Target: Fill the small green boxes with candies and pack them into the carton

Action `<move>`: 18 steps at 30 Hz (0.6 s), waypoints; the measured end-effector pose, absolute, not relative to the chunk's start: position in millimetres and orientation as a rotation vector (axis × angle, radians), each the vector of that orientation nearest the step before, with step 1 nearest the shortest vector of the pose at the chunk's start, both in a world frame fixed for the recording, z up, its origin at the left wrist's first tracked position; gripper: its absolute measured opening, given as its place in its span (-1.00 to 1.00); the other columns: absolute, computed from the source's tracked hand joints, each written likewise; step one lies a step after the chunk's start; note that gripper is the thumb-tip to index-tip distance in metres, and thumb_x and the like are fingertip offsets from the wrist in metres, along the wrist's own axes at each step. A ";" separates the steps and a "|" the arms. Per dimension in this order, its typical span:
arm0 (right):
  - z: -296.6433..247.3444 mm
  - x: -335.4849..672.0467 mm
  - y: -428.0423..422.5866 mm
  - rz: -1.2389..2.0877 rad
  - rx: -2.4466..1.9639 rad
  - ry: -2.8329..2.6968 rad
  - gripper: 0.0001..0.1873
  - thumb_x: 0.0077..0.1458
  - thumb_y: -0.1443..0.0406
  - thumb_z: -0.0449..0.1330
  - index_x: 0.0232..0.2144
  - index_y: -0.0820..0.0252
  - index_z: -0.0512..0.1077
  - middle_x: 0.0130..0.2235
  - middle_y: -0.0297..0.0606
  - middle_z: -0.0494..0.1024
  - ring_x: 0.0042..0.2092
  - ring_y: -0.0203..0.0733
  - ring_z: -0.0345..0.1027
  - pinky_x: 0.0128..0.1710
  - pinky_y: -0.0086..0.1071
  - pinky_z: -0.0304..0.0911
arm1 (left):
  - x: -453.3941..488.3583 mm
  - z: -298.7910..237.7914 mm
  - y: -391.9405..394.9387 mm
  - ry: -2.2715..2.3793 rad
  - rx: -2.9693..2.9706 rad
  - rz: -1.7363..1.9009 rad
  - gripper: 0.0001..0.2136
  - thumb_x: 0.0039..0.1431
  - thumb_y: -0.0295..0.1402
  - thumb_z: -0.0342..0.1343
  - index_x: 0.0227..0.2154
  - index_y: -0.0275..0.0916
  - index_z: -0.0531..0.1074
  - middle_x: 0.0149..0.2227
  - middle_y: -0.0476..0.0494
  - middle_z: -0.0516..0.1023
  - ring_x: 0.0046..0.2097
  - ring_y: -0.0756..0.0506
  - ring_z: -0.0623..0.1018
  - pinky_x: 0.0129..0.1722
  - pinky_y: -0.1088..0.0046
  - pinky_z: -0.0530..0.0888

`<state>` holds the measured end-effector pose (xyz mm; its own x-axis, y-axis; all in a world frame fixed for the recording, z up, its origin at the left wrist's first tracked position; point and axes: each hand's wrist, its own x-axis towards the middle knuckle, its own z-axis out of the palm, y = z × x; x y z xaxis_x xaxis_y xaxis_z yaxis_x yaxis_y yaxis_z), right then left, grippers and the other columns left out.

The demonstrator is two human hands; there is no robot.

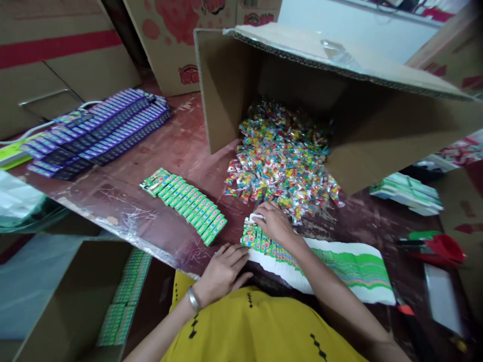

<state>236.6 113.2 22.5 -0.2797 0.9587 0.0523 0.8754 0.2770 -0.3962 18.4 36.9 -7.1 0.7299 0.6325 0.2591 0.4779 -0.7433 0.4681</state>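
Cardboard fills the far left: an open carton (75, 296) below the table edge already holds green packs (124, 296) standing in rows, probably because it sits within easy drop of the left arm. Above it on the table (151, 151), purple packs (98, 128) lie fanned in overlapping rows, each edge showing, which keeps them easy to count or lift off one by one. Nearer the middle, a shorter fan of green boxes (184, 203) lies the same way, slanting toward the person.

Close to the table's near edge, the left hand (224, 271) rests flat, fingers loosely extended and grasping nothing; its fingertips lie just beside the near end of a long overlapped row of flat green cards (339, 266), seemingly to steady that end. The right hand (275, 223) lies over the top of the same row, fingers curled down on the uppermost cards and pinching what looks like a small white piece; exactly what it is, I cannot tell.

Just beyond that hand, small colourful wrapped sweets (281, 156) spill from a large box (339, 105) tipped on its side, mouth toward the person, so the heap slides within reach. Farther right lie a stack of green-edged sheets (407, 193) and a red tool (447, 246), blurred.
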 end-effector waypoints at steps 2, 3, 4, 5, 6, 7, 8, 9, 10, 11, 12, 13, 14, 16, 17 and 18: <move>25.9 239.1 112.8 0.446 -1.641 -2.209 -0.89 0.18 0.29 0.17 -0.36 0.17 0.49 -0.25 -0.23 0.48 -0.12 -0.12 0.26 -0.06 -0.29 0.14 | 18.9 -7.1 35.6 0.854 2.540 0.605 -0.67 0.23 -0.20 0.05 -0.03 -0.25 0.41 -0.05 -0.21 0.55 0.04 -0.23 0.48 0.04 0.13 0.41; 28.7 240.5 112.2 0.466 -1.620 -2.171 -0.89 0.18 0.30 0.16 -0.38 0.17 0.47 -0.26 -0.25 0.48 -0.13 -0.13 0.27 -0.08 -0.30 0.14 | 19.3 -6.2 34.8 0.864 2.514 0.627 -0.68 0.22 -0.20 0.06 -0.04 -0.25 0.41 -0.06 -0.21 0.55 0.02 -0.23 0.48 0.02 0.15 0.42; 32.2 242.0 111.3 0.502 -1.596 -2.133 -0.89 0.19 0.32 0.15 -0.39 0.17 0.45 -0.27 -0.26 0.48 -0.16 -0.15 0.27 -0.10 -0.31 0.15 | 19.8 -4.6 34.0 0.886 2.471 0.661 -0.70 0.22 -0.22 0.07 -0.06 -0.25 0.41 -0.07 -0.21 0.54 0.00 -0.21 0.49 0.00 0.17 0.43; 36.2 243.7 110.1 0.561 -1.573 -2.095 -0.87 0.20 0.32 0.12 -0.38 0.17 0.43 -0.29 -0.28 0.47 -0.19 -0.17 0.28 -0.14 -0.33 0.15 | 20.4 -1.8 33.5 0.918 2.408 0.706 -0.73 0.22 -0.25 0.07 -0.07 -0.25 0.41 -0.07 -0.21 0.54 -0.02 -0.19 0.50 -0.01 0.21 0.44; 40.8 245.6 108.5 0.646 -1.550 -2.059 -0.86 0.23 0.31 0.09 -0.37 0.17 0.41 -0.31 -0.30 0.47 -0.23 -0.20 0.29 -0.19 -0.35 0.16 | 21.1 2.2 33.5 0.961 2.327 0.761 -0.76 0.23 -0.30 0.06 -0.07 -0.25 0.40 -0.07 -0.22 0.52 -0.03 -0.16 0.49 -0.02 0.25 0.44; 45.8 247.8 106.6 0.742 -1.529 -2.022 -0.84 0.25 0.29 0.06 -0.36 0.17 0.40 -0.34 -0.32 0.46 -0.28 -0.23 0.29 -0.24 -0.38 0.17 | 21.9 7.3 34.3 1.014 2.230 0.819 -0.78 0.24 -0.34 0.05 -0.08 -0.24 0.39 -0.07 -0.23 0.50 -0.03 -0.14 0.48 -0.02 0.28 0.43; 51.1 250.1 104.6 0.844 -1.509 -1.985 -0.83 0.26 0.27 0.04 -0.34 0.17 0.38 -0.36 -0.34 0.45 -0.32 -0.26 0.29 -0.29 -0.40 0.17 | 22.9 13.5 36.1 1.069 2.127 0.873 -0.79 0.25 -0.37 0.03 -0.08 -0.24 0.38 -0.05 -0.24 0.48 -0.01 -0.13 0.46 0.01 0.30 0.41; 56.6 252.5 102.5 0.942 -1.488 -1.947 -0.82 0.27 0.25 0.04 -0.34 0.17 0.37 -0.37 -0.35 0.44 -0.36 -0.28 0.28 -0.34 -0.42 0.16 | 24.1 20.3 39.0 1.120 2.022 0.919 -0.81 0.25 -0.38 0.02 -0.09 -0.24 0.38 -0.03 -0.25 0.45 0.02 -0.12 0.44 0.04 0.31 0.38; 62.3 254.8 100.4 1.030 -1.466 -1.907 -0.81 0.27 0.23 0.04 -0.34 0.17 0.37 -0.37 -0.36 0.43 -0.39 -0.30 0.27 -0.38 -0.44 0.16 | 25.4 27.3 43.0 1.159 1.923 0.945 -0.81 0.26 -0.37 0.02 -0.10 -0.23 0.37 -0.02 -0.25 0.43 0.05 -0.13 0.41 0.07 0.30 0.35; 67.8 257.0 98.4 1.106 -1.438 -1.869 -0.81 0.26 0.21 0.04 -0.33 0.18 0.36 -0.36 -0.36 0.43 -0.41 -0.32 0.26 -0.40 -0.45 0.17 | 27.1 33.9 48.0 1.182 1.829 0.946 -0.82 0.26 -0.34 0.03 -0.11 -0.23 0.37 -0.01 -0.24 0.42 0.06 -0.13 0.40 0.09 0.30 0.33; 73.0 259.0 96.7 1.173 -1.404 -1.831 -0.81 0.25 0.20 0.05 -0.33 0.18 0.36 -0.35 -0.35 0.42 -0.42 -0.33 0.26 -0.41 -0.46 0.18 | 29.1 39.7 53.4 1.175 1.740 0.913 -0.83 0.26 -0.30 0.03 -0.13 -0.23 0.37 -0.04 -0.22 0.43 0.03 -0.13 0.41 0.06 0.31 0.34; 77.7 260.8 95.1 1.229 -1.367 -1.796 -0.81 0.25 0.20 0.06 -0.32 0.19 0.36 -0.33 -0.34 0.42 -0.42 -0.34 0.27 -0.41 -0.46 0.20 | 31.6 44.3 58.6 1.134 1.657 0.847 -0.82 0.26 -0.26 0.02 -0.17 -0.24 0.37 -0.10 -0.19 0.46 -0.04 -0.12 0.44 -0.01 0.34 0.37; 81.4 262.3 93.6 1.270 -1.332 -1.768 -0.81 0.25 0.19 0.06 -0.31 0.19 0.36 -0.32 -0.33 0.42 -0.41 -0.33 0.29 -0.40 -0.45 0.22 | 34.5 47.6 63.2 1.070 1.582 0.767 -0.80 0.26 -0.22 0.02 -0.21 -0.25 0.37 -0.18 -0.15 0.47 -0.13 -0.10 0.46 -0.10 0.38 0.39; 84.9 264.8 91.2 1.304 -1.301 -1.740 -0.81 0.24 0.18 0.06 -0.30 0.18 0.36 -0.31 -0.31 0.42 -0.37 -0.31 0.32 -0.37 -0.43 0.25 | 40.8 51.3 68.2 0.938 1.467 0.623 -0.74 0.25 -0.15 0.01 -0.28 -0.28 0.37 -0.32 -0.08 0.46 -0.28 -0.04 0.44 -0.27 0.47 0.38; 84.1 266.0 90.4 1.300 -1.310 -1.734 -0.80 0.24 0.18 0.06 -0.31 0.18 0.36 -0.32 -0.32 0.42 -0.37 -0.30 0.33 -0.37 -0.43 0.26 | 43.7 52.3 68.3 0.901 1.439 0.583 -0.72 0.25 -0.13 0.01 -0.29 -0.29 0.38 -0.34 -0.06 0.45 -0.31 -0.03 0.43 -0.31 0.49 0.37; 81.4 267.2 89.8 1.289 -1.336 -1.733 -0.80 0.24 0.17 0.06 -0.32 0.18 0.35 -0.35 -0.33 0.41 -0.37 -0.30 0.32 -0.37 -0.43 0.26 | 45.8 53.2 67.1 0.894 1.432 0.570 -0.70 0.23 -0.11 0.03 -0.29 -0.29 0.38 -0.34 -0.06 0.46 -0.31 -0.02 0.42 -0.32 0.49 0.36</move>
